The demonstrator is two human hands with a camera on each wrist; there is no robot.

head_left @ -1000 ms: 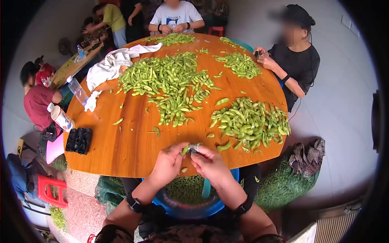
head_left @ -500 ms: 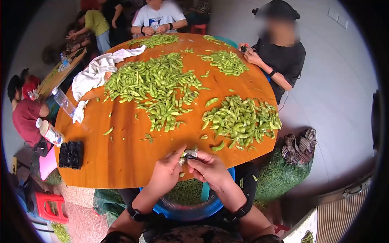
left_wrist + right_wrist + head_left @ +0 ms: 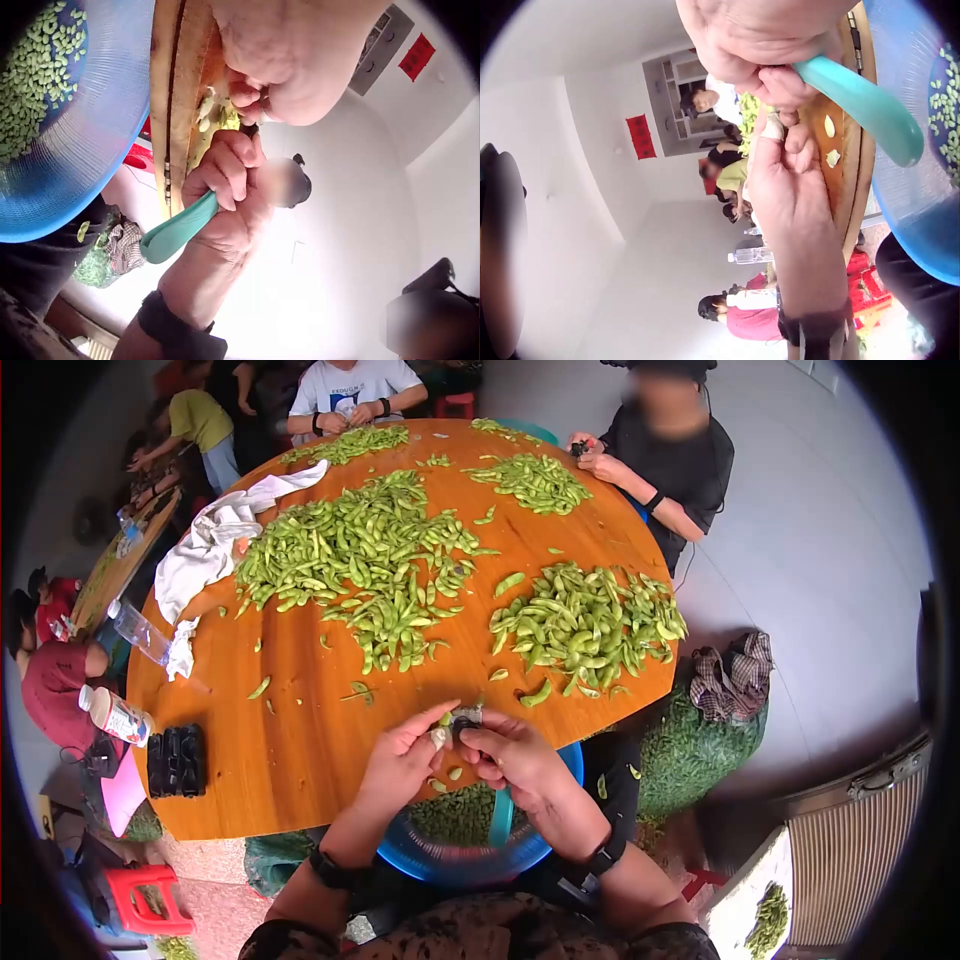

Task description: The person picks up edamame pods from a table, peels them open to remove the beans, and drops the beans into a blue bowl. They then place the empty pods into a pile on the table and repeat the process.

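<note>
Above the table's near edge, my left hand pinches a green soybean pod between thumb and fingers. Some white wrapping shows at its thumb tip. My right hand meets it, fingers curled round a tool with a teal handle; the handle sticks out below the fist, and the tool's working end is mostly hidden by the fingers. A silvery wrap covers the right index finger. Below both hands sits a blue basin of shelled beans.
On the wooden table lie a large pod heap and a nearer one at right. At left are a white cloth, bottles and a black holder. A person works at the right side.
The head view has shifted, so the table and heaps sit further left. Both hands stay together above the table edge; the pod shows less clearly half a second ago than now.
</note>
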